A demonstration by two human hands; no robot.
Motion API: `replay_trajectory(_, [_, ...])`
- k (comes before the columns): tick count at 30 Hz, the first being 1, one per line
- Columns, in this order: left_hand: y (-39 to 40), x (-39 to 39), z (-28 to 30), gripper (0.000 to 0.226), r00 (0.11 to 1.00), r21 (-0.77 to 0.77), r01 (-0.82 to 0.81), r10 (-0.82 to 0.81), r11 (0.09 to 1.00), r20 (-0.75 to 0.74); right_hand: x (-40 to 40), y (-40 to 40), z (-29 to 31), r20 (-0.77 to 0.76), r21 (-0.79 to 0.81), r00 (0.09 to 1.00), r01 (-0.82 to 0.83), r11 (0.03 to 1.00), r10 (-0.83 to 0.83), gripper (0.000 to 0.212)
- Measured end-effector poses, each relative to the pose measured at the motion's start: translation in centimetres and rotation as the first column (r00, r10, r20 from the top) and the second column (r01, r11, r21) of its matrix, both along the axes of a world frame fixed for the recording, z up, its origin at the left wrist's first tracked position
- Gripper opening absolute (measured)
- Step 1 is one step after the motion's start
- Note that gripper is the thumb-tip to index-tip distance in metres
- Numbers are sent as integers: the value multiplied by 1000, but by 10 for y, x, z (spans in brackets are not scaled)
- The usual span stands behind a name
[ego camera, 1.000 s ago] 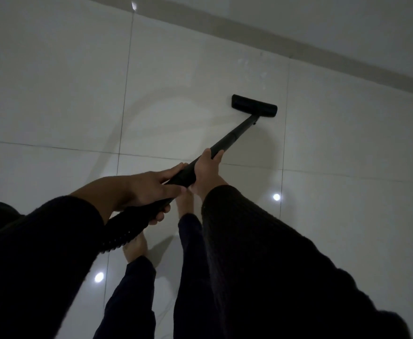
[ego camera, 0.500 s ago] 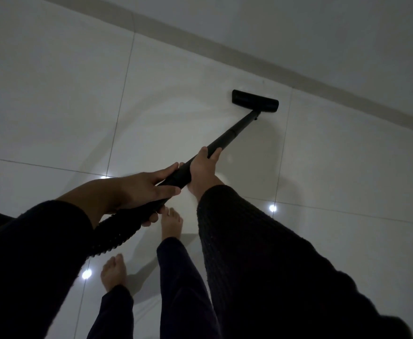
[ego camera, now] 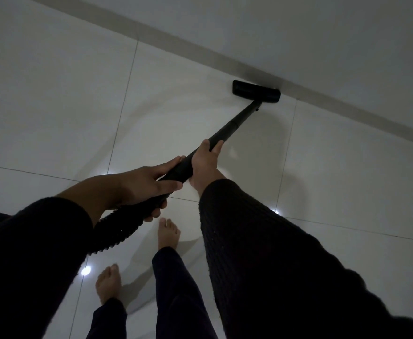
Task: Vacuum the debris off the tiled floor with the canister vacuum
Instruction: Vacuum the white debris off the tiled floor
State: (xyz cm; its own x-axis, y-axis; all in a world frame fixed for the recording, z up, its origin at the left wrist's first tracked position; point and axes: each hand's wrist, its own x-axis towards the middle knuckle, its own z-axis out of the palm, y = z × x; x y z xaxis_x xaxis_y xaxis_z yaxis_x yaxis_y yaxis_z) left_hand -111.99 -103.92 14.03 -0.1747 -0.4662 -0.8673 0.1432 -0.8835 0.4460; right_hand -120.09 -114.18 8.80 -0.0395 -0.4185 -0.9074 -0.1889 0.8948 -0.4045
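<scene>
Head view, single, wide-angle: worn on the person's head, facing forward and steeply down; sleeves fill the near foreground, tiled floor (ego camera: 53, 99) beyond, skirting board (ego camera: 347, 106) crossing the frame's top.

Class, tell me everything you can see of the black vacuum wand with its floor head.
The black vacuum wand is a straight, matt tube with a joint partway along, slanting down to a flat oblong floor head that rests on the pale glossy tiled floor by the grey skirting strip. A ribbed black hose continues from its near end. The right hand grips the tube; the left hand grips lower, near the hose.
</scene>
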Motion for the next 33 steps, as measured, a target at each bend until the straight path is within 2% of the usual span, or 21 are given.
replay_trajectory(12, [-22, 3, 0, 70, 997, -33, 75, -75, 997, 14, -4, -19, 6, 12, -42, 999, 42, 998, -42, 53])
replay_trajectory(22, [-28, 13, -2, 70, 996, -9, 71, -71, 997, 50, 7, -22, -1, 13, 1, 998, 59, 998, -59, 53])
replay_trajectory(33, [17, 14, 1, 71, 998, 16, 21, -22, 1000, 51, 13, 21, 3, 15, 1, 1000, 17, 1000, -17, 52])
